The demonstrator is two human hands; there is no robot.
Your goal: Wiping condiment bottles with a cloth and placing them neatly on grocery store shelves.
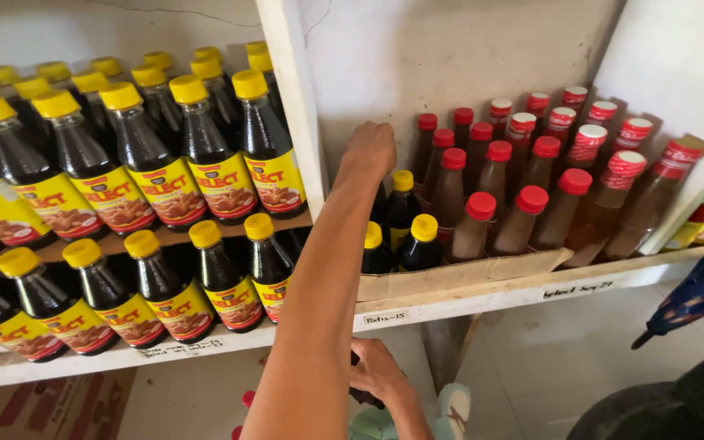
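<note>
Reaching up and back, the left hand (371,148) curls its fingers down behind a small group of dark glass bottles with yellow caps (402,224), seemingly touching the rearmost one, though whether it grips it I cannot tell. Just right of this hand stand brown bottles with red caps (523,183) in a shallow cardboard tray (458,273) on the white wooden shelf (531,291). Well below, the right hand (378,375) closes around a dark object (360,397), mostly hidden. Left of both hands, rows of dark sauce bottles with yellow labels (165,175) fill two shelves.
</note>
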